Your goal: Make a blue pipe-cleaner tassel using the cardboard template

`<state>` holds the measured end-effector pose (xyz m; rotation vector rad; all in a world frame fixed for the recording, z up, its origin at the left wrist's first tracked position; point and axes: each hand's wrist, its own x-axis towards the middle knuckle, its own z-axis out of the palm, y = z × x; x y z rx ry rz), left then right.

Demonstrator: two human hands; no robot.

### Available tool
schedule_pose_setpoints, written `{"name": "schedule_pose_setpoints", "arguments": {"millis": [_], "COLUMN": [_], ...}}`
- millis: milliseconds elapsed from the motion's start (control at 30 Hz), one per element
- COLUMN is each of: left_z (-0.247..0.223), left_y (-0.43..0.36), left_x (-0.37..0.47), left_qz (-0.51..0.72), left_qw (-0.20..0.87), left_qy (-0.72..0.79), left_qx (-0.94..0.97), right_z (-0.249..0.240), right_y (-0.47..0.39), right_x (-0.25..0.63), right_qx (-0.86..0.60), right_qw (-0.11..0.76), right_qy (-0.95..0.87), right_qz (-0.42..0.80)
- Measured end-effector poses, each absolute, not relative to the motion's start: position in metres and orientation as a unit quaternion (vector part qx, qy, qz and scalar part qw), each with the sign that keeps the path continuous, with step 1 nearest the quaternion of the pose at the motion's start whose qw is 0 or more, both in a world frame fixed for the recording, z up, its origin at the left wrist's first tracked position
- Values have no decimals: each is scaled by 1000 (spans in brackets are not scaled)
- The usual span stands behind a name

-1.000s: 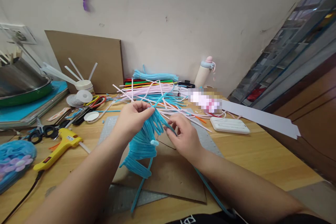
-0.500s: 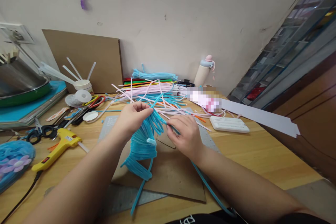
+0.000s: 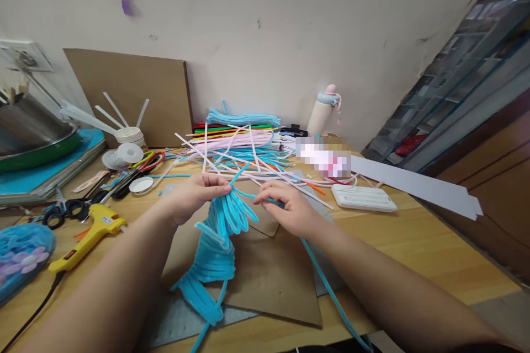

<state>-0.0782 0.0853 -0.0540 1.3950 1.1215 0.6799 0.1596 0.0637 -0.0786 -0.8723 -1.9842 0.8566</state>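
Observation:
A blue pipe-cleaner piece point(image 3: 215, 259), coiled in tight bands with loops fanned out at its top, hangs over a sheet of brown cardboard point(image 3: 281, 287). My left hand point(image 3: 202, 193) is closed, pinching the gathered loops between thumb and fingers. A short blue end sticks up past its fingertips. To the right, my right hand point(image 3: 285, 207) is closed on a long blue pipe cleaner point(image 3: 327, 287). That strand runs from the left fingertips through the right fingers and trails down toward my lap. One more blue end hangs below the coiled part.
Loose pink, blue and orange pipe cleaners point(image 3: 232, 149) lie behind my hands. A yellow glue gun point(image 3: 89, 237), scissors point(image 3: 64, 207) and a blue bag point(image 3: 25, 259) are at left. On the right are a white case point(image 3: 363, 197) and a bottle point(image 3: 323, 110).
My left hand has moved slightly left and down with the coiled piece, which has swung left and lower. My right hand has shifted a little left along the strand.

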Motion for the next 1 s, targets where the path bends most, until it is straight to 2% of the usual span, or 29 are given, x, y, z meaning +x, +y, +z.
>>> {"name": "schedule_pose_setpoints", "arguments": {"millis": [133, 333, 467, 633, 800, 1000], "left_z": [-68, -83, -91, -102, -113, -119], "left_y": [81, 75, 75, 78, 83, 85], "left_x": [-74, -72, -72, -73, -72, -72], "left_qz": [346, 384, 383, 407, 429, 416], "left_qw": [566, 657, 680, 629, 597, 585], "left_qy": [537, 525, 515, 545, 555, 564], "left_qx": [521, 381, 355, 376, 389, 408], "right_z": [-83, -111, -120, -122, -123, -128], "right_y": [61, 61, 62, 63, 64, 66], "right_x": [155, 147, 142, 140, 139, 137], "right_qx": [-319, -359, -365, -374, -366, -371], "right_qw": [369, 322, 319, 325, 260, 239], "right_qy": [-829, -849, -861, -861, -893, -897], "right_qz": [273, 217, 153, 116, 36, -4]}}
